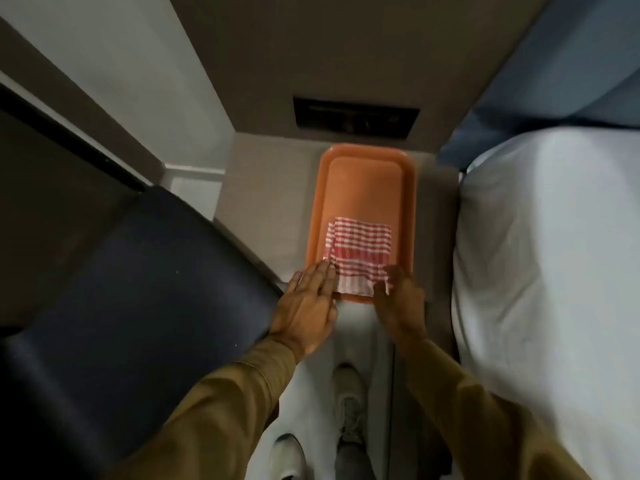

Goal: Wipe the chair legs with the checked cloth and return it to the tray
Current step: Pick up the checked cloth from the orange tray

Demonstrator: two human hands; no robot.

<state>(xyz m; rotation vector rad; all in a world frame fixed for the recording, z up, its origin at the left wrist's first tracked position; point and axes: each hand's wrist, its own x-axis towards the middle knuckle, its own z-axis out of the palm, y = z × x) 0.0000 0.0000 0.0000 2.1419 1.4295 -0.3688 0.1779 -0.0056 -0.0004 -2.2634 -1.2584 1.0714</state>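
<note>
Grey surface between a dark chair on the left and a white bed on the right, narrow and dim; I cannot tell whether it is floor or a low ledge.

One orange tray (pixel 363 181), lying lengthwise, far half bare. One checked cloth (pixel 358 252), red and white, folded, on the tray's near half, its near edge hanging over the rim. One chair (pixel 131 289), only its dark seat showing, legs hidden.

Two hands. Left hand (pixel 308 306): flat, fingers (pixel 320 275) straight and together, tips pressing the cloth's near left corner. Right hand (pixel 401 299): blurred, at the near right corner; I cannot tell whether it pinches the cloth. Two shoes (pixel 348 400), partly cut off.
</note>
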